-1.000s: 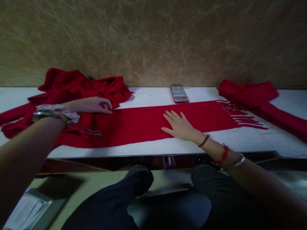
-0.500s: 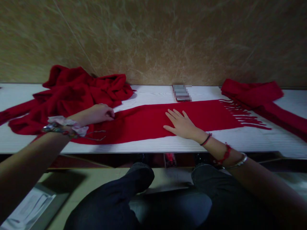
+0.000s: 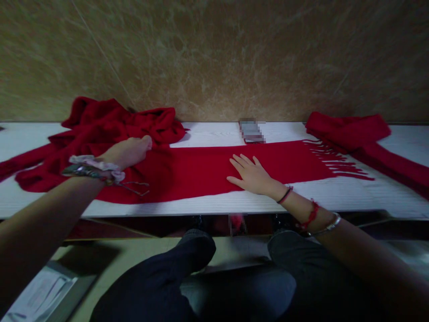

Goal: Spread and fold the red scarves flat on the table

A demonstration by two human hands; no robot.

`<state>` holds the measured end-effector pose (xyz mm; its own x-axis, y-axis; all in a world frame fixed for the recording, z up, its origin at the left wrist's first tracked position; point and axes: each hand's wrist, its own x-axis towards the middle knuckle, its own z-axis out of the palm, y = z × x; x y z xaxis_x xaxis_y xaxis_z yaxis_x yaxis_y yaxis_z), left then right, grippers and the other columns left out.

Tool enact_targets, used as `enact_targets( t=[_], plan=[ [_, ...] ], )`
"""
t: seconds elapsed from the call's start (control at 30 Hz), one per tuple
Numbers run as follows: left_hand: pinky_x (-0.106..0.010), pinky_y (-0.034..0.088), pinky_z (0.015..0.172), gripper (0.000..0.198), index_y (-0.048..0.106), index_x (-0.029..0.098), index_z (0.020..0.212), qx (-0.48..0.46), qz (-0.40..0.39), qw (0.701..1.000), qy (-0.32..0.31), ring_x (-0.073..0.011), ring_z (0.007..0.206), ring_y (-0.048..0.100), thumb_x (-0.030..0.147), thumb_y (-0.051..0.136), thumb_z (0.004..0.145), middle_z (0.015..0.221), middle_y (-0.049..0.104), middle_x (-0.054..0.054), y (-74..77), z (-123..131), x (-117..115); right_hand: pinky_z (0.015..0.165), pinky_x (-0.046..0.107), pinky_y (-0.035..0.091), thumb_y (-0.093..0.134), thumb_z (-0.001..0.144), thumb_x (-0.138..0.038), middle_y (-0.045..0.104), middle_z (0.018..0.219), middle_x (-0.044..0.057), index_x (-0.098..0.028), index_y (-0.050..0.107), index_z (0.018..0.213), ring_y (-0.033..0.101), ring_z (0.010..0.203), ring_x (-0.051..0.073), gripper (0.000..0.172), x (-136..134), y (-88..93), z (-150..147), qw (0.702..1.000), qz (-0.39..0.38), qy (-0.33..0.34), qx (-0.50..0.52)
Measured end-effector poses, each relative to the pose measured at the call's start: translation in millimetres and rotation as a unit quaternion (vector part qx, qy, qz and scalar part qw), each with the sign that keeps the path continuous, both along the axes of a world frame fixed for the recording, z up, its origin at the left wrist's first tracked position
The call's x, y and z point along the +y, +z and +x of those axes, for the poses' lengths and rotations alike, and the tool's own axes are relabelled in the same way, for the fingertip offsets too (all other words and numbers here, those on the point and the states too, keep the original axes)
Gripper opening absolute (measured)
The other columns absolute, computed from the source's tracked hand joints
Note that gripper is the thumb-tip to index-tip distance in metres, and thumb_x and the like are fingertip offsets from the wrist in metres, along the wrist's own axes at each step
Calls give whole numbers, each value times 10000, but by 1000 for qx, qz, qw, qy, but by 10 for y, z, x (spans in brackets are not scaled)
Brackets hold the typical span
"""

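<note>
A red scarf with a fringed right end lies stretched along the white table. My right hand rests flat on its middle, fingers spread. Over the left part, my left hand is closed at the scarf's far edge, its fingers pinching the cloth; the fingertips are partly hidden. Left of and behind that hand, more red cloth is heaped in loose folds, and it runs into the flat stretch.
Another red scarf, folded over itself, lies at the right. A phone-like object, blurred out, sits near the marble-patterned wall. The white table is narrow. A grey box with papers stands at lower left.
My left hand has moved slightly up and left, drawing the scarf's far edge straighter and smoothing the cloth beside it. My right hand stays on the scarf.
</note>
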<state>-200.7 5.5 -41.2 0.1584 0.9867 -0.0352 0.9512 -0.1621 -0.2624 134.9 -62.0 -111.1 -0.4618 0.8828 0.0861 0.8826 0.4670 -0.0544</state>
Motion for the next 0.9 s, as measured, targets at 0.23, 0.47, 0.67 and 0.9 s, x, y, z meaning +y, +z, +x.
enact_targets(
  t=[0.23,0.47,0.67,0.9],
  plan=[
    [-169,362,676,329,503,49,1105,44,-93,994,-26,-126,762,537,91,453,782,955,612,-82,-28,56,129,1089,535,191,310,890,-566,269,1488,109,-136,332,1403,211,1373,273,670,4,-10,0,1000,5,3,3],
    [-148,353,661,225,587,112,928,-19,-129,989,-62,-103,727,515,231,472,776,829,617,12,-5,-188,264,1076,551,210,305,894,-556,288,1481,110,-124,335,1400,224,1367,282,666,-17,6,-4,1000,8,4,5],
    [-143,350,679,169,601,140,874,12,-113,992,-55,-99,742,511,249,512,779,826,653,25,-23,-112,205,1078,547,209,294,893,-566,283,1483,111,-134,337,1401,225,1367,283,668,-16,0,-5,1000,8,4,8],
    [-261,407,733,332,581,136,1105,114,-47,991,-61,-198,920,556,117,404,824,1080,617,-110,6,81,71,1084,543,201,289,896,-564,281,1485,101,-139,331,1404,219,1370,276,664,-14,-2,-2,1000,3,7,10]
  ],
)
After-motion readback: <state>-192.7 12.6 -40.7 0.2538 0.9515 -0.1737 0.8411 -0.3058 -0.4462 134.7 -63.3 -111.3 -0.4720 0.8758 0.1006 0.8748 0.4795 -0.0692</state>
